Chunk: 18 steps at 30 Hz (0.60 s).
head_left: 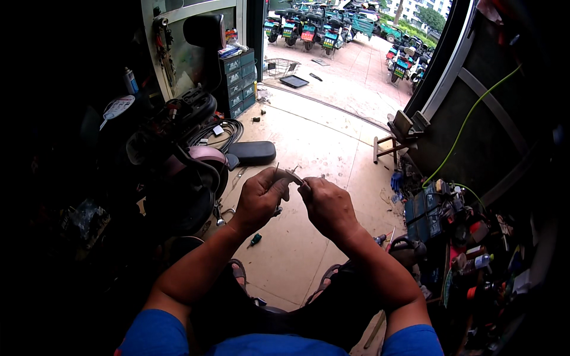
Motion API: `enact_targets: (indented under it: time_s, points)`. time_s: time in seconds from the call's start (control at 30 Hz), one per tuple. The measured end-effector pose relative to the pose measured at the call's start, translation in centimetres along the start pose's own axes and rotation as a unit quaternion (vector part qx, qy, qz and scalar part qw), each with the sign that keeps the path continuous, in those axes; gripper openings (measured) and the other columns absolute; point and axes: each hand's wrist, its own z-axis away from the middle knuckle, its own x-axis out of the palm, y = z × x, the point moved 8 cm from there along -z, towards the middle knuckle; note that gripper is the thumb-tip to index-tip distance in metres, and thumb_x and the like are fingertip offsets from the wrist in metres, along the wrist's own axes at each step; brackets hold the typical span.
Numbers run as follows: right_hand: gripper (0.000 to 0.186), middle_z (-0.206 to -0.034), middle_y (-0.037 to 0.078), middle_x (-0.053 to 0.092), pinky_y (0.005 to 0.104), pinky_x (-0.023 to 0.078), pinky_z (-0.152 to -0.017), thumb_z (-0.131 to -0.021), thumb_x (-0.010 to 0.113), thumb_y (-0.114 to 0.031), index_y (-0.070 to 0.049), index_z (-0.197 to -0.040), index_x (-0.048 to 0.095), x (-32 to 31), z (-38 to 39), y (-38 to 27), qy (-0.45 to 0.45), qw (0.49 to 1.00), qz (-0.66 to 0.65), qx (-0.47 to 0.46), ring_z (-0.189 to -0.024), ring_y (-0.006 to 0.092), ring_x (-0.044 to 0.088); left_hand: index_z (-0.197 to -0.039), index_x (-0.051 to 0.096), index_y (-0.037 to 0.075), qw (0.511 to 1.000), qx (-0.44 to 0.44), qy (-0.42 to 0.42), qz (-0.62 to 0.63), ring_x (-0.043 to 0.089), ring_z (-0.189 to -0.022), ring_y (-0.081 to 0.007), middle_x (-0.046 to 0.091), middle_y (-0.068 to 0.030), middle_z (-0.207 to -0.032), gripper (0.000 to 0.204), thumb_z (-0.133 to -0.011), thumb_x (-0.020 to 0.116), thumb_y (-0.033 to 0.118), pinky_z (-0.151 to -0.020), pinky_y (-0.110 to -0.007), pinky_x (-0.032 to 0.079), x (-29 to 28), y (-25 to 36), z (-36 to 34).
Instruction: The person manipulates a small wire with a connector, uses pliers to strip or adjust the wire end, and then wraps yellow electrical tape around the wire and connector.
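Both of my hands are raised in front of me over the floor, close together. Between them is a small curved greyish metal piece [295, 177], with a thin pin-like end sticking up by the left fingers. My left hand [259, 199] is closed, pinching the piece's left end between thumb and fingers. Its right end sits in the closed fingers of my right hand [330, 204]. The fingers cover much of the piece, so its full shape is hidden. Below my left hand, a small dark green object [255, 240] lies on the floor.
At left stands a dark scooter with a pinkish fender [208, 155]; a black seat cushion [254, 153] lies beside it. Stacked boxes [239, 83] stand by the doorway. On the right are a small folding stool [392, 145] and cluttered tools. Scooters [309, 29] are parked outside.
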Motion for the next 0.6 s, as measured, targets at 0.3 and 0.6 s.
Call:
enact_targets:
  time_s: [0.3,0.6]
  points:
    - [0.022,-0.076,0.016,0.066,0.0442,0.054,-0.062,-0.102,0.067,-0.022,-0.003,-0.093,0.063,-0.2,-0.5,0.6,-0.01,0.996,0.078,-0.029,-0.071,0.0338,0.069,-0.111,0.075,0.001,0.993,0.061,0.016,-0.104,0.059,-0.074,-0.0079,0.068,-0.001,-0.082,0.019,-0.104,0.068,0.018,-0.064,-0.027,0.047,0.1,1.7,0.2]
    - [0.02,-0.077,0.015,0.065,0.0432,0.055,-0.062,-0.097,0.069,-0.018,-0.002,-0.088,0.061,-1.0,-0.7,-0.6,-0.003,0.997,0.008,-0.082,-0.07,0.0342,0.068,-0.082,0.07,0.002,0.898,0.236,0.103,-0.357,0.06,-0.063,-0.0292,0.063,-0.0134,-0.07,0.026,-0.087,0.086,0.022,-0.058,-0.039,0.044,0.9,6.3,1.7]
